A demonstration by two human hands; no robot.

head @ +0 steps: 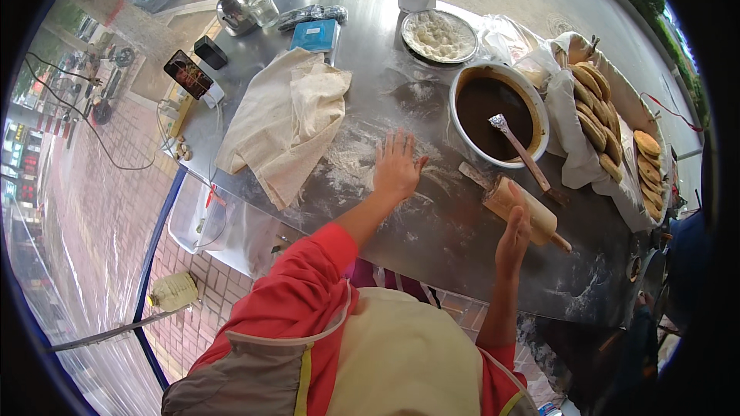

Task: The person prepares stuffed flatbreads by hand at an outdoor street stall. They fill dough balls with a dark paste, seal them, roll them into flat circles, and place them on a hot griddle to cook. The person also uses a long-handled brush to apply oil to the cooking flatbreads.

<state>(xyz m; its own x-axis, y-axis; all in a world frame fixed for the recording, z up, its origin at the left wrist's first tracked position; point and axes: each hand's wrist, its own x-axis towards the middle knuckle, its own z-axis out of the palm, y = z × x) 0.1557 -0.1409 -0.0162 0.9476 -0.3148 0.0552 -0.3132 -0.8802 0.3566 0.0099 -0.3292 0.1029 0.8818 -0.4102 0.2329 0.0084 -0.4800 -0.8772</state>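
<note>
My left hand [398,167] lies palm down, fingers spread, over the loose flour [352,164] on the steel tabletop [428,277]. At the right, my right hand [515,228] is held edge-on beside a thick wooden rolling pin [535,214]; the thumb and fingers are not wrapped round it. Beyond the pin stands a white-rimmed bowl of dark brown liquid [491,110], with a brush [523,153] leaning across its near rim. A round pan of flour [439,37] is behind the bowl. Left of my left hand lies a crumpled beige cloth [289,121].
A cloth-lined basket [627,208] of flat round breads [592,104] stands at the right. At the back left are a kettle [234,11], a glass jar [264,10], a blue-topped scale [315,36] and a phone [188,74]. Part of another person shows at the far right.
</note>
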